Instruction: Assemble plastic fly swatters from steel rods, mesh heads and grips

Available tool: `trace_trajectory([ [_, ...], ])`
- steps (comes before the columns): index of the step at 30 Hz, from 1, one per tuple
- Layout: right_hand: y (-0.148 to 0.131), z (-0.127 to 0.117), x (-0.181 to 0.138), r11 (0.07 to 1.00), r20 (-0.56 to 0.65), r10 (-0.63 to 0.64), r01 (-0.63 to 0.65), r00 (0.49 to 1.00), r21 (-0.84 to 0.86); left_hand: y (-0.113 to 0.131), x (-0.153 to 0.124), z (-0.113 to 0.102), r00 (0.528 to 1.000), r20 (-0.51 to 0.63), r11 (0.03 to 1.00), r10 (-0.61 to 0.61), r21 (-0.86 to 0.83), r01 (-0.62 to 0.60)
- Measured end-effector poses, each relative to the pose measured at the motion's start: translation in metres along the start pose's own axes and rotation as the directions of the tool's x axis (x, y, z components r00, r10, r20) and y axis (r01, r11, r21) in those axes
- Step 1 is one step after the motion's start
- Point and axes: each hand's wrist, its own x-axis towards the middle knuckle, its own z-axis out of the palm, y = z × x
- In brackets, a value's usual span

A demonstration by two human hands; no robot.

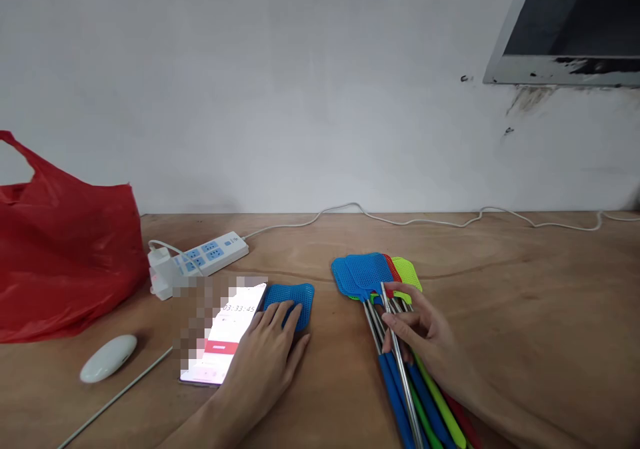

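My left hand [274, 342] lies flat with its fingers stretched out, the tips resting on a loose blue mesh fly swatter head [303, 296]. Between the thumb and fingers of my right hand [425, 332] is a slim silver metal rod [400, 359], whose top end points away from me. The rod's lower end runs past the bottom of the view. Under it lies a bunch of fly swatters [367, 270] with blue, red and yellow-green mesh heads. Their metal shafts lead to blue, green, yellow-green and red grips, partly covered by my right hand and the rod.
A phone [237, 326] with a lit timer screen lies beside my left hand. Further left are a white power strip [220, 252] with a plugged-in charger [163, 272], a white oval case [109, 358] and a red plastic bag [70, 256]. A thin cable [420, 221] runs along the wall.
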Motion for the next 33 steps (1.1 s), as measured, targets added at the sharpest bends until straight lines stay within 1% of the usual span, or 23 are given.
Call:
trace_trajectory([
  [2, 0.001, 0.001, -0.001, 0.999, -0.021, 0.015, -0.016, 1.000, -0.052, -0.001, 0.000, 0.001, 1.000, -0.022, 1.000, 0.004, -0.012, -0.004],
  [4, 0.004, 0.001, -0.001, 0.995, -0.018, 0.032, -0.033, 0.999, -0.098, -0.001, 0.000, 0.002, 0.999, -0.044, 1.000, 0.003, -0.025, -0.004],
  [6, 0.009, 0.001, -0.001, 0.990, -0.001, 0.013, -0.013, 1.000, -0.138, -0.001, -0.001, 0.002, 0.998, -0.062, 0.999, 0.004, -0.049, -0.007],
  [9, 0.015, -0.002, -0.004, 0.970, 0.030, -0.091, 0.095, 0.995, -0.224, 0.000, -0.001, 0.000, 0.997, -0.080, 0.995, 0.002, -0.104, -0.010],
  [11, 0.016, -0.005, -0.006, 0.935, 0.054, -0.184, 0.192, 0.981, -0.298, 0.001, -0.001, -0.003, 0.996, -0.085, 0.988, -0.004, -0.152, -0.009],
  [14, 0.012, -0.009, -0.009, 0.844, 0.085, -0.313, 0.318, 0.946, -0.431, 0.004, -0.001, -0.010, 0.998, -0.064, 0.969, 0.002, -0.247, -0.018],
  [16, 0.009, -0.012, -0.009, 0.781, 0.104, -0.364, 0.364, 0.925, -0.507, 0.006, -0.001, -0.014, 0.999, -0.031, 0.950, 0.029, -0.311, -0.037],
  [18, 0.006, -0.013, -0.009, 0.742, 0.115, -0.401, 0.396, 0.909, -0.541, 0.008, -0.002, -0.017, 0.998, -0.001, 0.933, 0.070, -0.354, -0.066],
  [21, 0.006, -0.014, -0.007, 0.717, 0.115, -0.432, 0.417, 0.895, -0.558, 0.011, -0.003, -0.019, 0.993, 0.028, 0.924, 0.117, -0.369, -0.099],
  [24, 0.007, -0.013, -0.006, 0.701, 0.110, -0.438, 0.415, 0.892, -0.580, 0.012, -0.002, -0.018, 0.989, 0.058, 0.921, 0.135, -0.375, -0.104],
  [33, 0.012, -0.017, -0.004, 0.668, 0.123, -0.430, 0.407, 0.894, -0.624, 0.005, -0.001, -0.010, 0.993, 0.047, 0.910, 0.112, -0.406, -0.084],
])
